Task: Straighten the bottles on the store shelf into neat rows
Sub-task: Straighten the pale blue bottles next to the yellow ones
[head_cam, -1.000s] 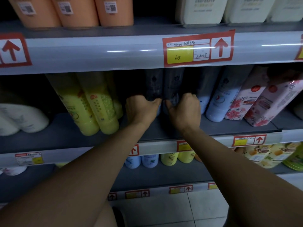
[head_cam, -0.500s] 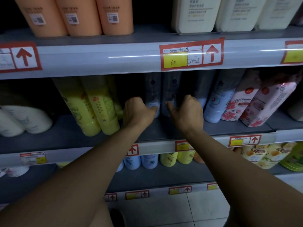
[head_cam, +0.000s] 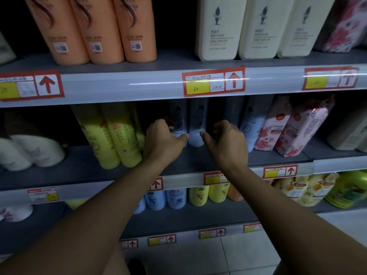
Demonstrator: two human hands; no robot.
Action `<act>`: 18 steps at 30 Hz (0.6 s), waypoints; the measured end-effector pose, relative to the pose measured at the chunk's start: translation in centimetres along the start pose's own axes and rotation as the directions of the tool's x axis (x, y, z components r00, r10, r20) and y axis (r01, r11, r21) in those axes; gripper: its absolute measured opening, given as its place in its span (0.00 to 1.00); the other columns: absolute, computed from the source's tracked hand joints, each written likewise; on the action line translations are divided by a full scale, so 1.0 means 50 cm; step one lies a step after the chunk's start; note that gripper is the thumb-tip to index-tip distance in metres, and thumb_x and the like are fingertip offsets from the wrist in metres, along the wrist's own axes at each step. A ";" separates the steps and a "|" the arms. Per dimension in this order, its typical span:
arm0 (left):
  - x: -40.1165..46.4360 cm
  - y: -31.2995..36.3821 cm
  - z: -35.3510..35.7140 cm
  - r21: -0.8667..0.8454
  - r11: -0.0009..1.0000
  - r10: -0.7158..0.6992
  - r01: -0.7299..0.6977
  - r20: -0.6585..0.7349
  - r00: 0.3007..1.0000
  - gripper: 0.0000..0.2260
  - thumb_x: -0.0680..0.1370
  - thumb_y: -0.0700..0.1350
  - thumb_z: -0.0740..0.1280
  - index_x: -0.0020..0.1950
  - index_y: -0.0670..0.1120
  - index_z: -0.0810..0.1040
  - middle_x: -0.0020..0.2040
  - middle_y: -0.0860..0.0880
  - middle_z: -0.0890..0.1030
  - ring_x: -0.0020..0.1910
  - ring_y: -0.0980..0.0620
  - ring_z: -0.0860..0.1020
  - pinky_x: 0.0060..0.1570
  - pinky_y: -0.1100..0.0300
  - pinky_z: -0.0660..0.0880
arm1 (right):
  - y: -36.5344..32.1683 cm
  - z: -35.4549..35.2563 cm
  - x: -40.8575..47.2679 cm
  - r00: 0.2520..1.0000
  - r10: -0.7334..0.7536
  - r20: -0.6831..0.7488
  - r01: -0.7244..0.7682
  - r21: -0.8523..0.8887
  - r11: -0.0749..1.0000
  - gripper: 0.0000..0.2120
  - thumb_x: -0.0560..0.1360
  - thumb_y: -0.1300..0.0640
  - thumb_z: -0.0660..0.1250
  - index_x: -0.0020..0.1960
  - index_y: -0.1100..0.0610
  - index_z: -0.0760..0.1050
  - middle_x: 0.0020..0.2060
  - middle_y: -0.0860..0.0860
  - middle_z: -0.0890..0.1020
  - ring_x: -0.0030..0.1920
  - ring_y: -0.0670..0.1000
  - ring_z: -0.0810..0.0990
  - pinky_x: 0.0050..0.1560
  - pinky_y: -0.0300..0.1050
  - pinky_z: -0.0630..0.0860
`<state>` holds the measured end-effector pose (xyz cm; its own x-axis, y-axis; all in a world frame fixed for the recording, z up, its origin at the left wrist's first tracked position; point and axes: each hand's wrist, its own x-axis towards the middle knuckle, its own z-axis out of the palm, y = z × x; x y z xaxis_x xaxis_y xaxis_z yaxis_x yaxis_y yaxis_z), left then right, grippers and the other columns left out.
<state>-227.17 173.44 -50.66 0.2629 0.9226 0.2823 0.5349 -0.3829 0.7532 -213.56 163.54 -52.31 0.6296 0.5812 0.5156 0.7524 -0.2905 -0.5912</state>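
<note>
Several pale blue bottles stand upright in shadow at the middle of the grey middle shelf (head_cam: 79,165). My left hand (head_cam: 162,141) is curled around the leftmost blue bottle (head_cam: 178,120), with its thumb across the bottle's base. My right hand (head_cam: 226,143) is curled at the foot of a dark-looking bottle (head_cam: 233,110); its fingers hide the base. Another blue bottle (head_cam: 196,126) stands between my two thumbs. One more blue bottle (head_cam: 253,124) leans just right of my right hand.
Yellow bottles (head_cam: 111,139) lean left of my left hand, with white ones (head_cam: 35,149) further left. Pink floral packs (head_cam: 294,132) lean at the right. Orange (head_cam: 99,28) and cream bottles (head_cam: 218,28) fill the upper shelf. The lower shelf holds more bottles (head_cam: 176,198).
My thumbs, nearly touching a second ago, have drawn slightly apart, showing the bottle between them. My view has tilted upward, so more of the upper shelf shows.
</note>
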 end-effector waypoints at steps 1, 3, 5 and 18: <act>-0.005 0.003 -0.002 -0.020 1.000 0.020 -0.020 0.002 1.000 0.18 0.69 0.53 0.79 0.49 0.46 0.76 0.48 0.46 0.82 0.47 0.47 0.81 0.43 0.55 0.78 | 0.004 -0.006 -0.002 1.000 -0.012 -0.008 0.012 0.002 1.000 0.21 0.76 0.41 0.74 0.59 0.56 0.79 0.52 0.54 0.84 0.51 0.58 0.83 0.47 0.55 0.80; -0.017 0.009 -0.005 -0.043 0.997 0.064 -0.063 0.009 0.998 0.17 0.69 0.51 0.79 0.48 0.50 0.74 0.47 0.48 0.82 0.47 0.47 0.81 0.48 0.51 0.81 | 0.011 -0.019 -0.005 0.999 -0.027 -0.025 0.027 0.003 1.000 0.20 0.76 0.43 0.74 0.58 0.56 0.79 0.51 0.54 0.84 0.50 0.57 0.83 0.46 0.55 0.80; -0.029 0.017 -0.008 -0.040 0.994 0.103 -0.102 0.010 0.995 0.16 0.70 0.50 0.79 0.47 0.52 0.73 0.46 0.49 0.81 0.46 0.49 0.81 0.48 0.50 0.80 | 0.020 -0.033 -0.008 0.999 -0.025 -0.039 0.025 -0.009 1.000 0.18 0.76 0.43 0.75 0.56 0.56 0.79 0.51 0.54 0.84 0.50 0.57 0.83 0.44 0.55 0.80; -0.094 0.074 0.025 -0.101 0.945 0.313 -0.312 -0.009 0.950 0.13 0.72 0.42 0.78 0.52 0.51 0.79 0.48 0.53 0.81 0.35 0.57 0.79 0.40 0.58 0.77 | 0.090 -0.122 -0.018 0.995 -0.058 -0.076 0.052 -0.081 0.995 0.14 0.77 0.45 0.73 0.54 0.55 0.80 0.45 0.52 0.83 0.45 0.56 0.82 0.41 0.48 0.75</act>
<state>-225.43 167.61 -49.96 0.4097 0.7568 0.5094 0.3417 -0.6450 0.6835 -209.57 157.09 -51.65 0.5974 0.5378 0.5949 0.7975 -0.3207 -0.5110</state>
